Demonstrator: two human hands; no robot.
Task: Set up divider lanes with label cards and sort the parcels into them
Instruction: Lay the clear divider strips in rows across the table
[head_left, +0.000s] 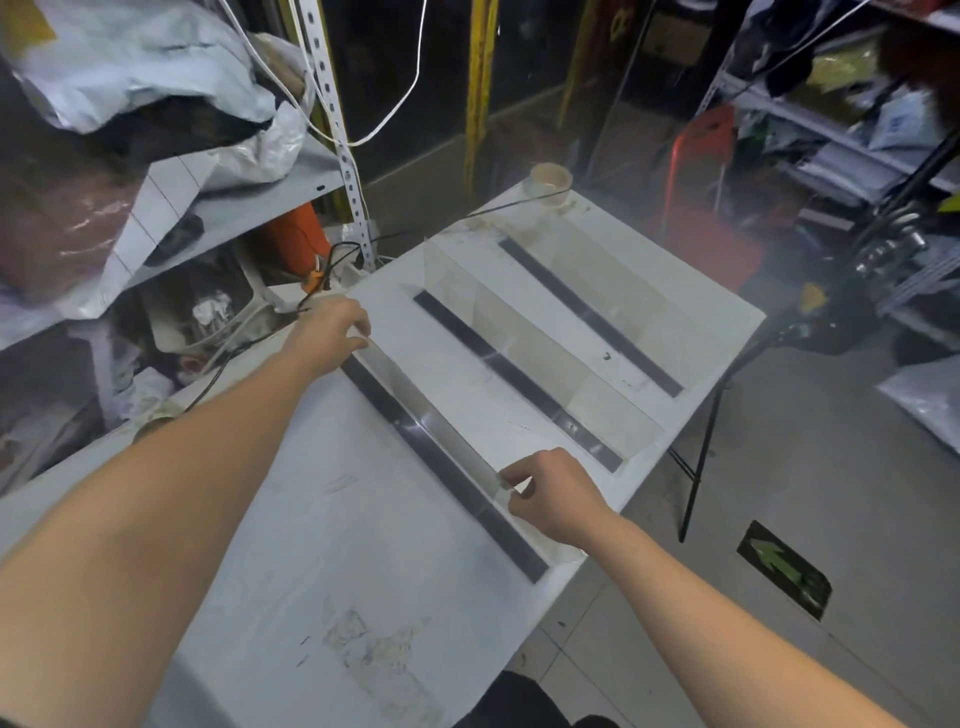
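Divider (415, 410), clear panel on dark base strip, is standing nearest of three across the white worktop (322, 545). Left hand (332, 332) is gripping its far end, right hand (550, 493) pinching its near end. Lane setup is underway; next comes squaring it up, then label cards, none visible.

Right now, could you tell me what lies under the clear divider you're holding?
A dark base strip runs beneath the clear acrylic divider panel on the white table; its near end continues past the right hand.
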